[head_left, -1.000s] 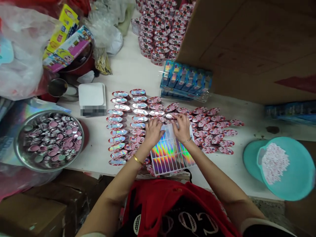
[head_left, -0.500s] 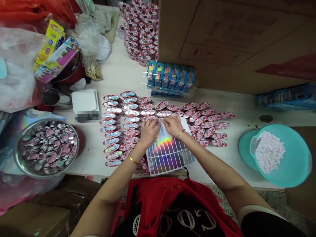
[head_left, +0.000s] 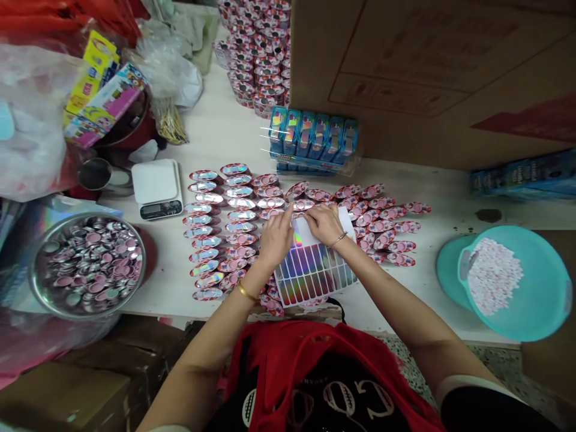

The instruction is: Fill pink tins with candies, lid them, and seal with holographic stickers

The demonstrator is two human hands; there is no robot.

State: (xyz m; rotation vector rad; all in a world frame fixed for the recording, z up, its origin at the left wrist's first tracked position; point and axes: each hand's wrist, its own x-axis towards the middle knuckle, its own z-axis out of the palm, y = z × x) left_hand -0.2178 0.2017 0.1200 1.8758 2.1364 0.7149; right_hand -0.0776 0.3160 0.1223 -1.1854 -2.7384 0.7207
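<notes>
Several small oval tins with red-and-pink printed sides stand in rows on the table. Many on the left carry shiny silver stickers on top, such as this tin (head_left: 204,198), while others show a pink round cap (head_left: 318,195). My left hand (head_left: 276,237) is closed, its fingertips at the left end of a silver-topped tin (head_left: 303,204). My right hand (head_left: 324,225) has bent, closed fingers at that tin's near side. Whatever the fingertips hold is too small to make out. Under both hands lies a sheet of holographic strip stickers (head_left: 310,270), its upper part bare white.
A steel bowl (head_left: 33,270) of small round caps and a white scale (head_left: 155,183) stand left. A turquoise tub (head_left: 540,282) with small white pieces is at right. Behind are blue packs (head_left: 310,135), a large cardboard box (head_left: 405,78) and more tins (head_left: 256,60).
My hands were pinched together over the sheet; now their fingertips have parted and sit by the silver-topped tin. The sheet has shifted slightly up and to the right.
</notes>
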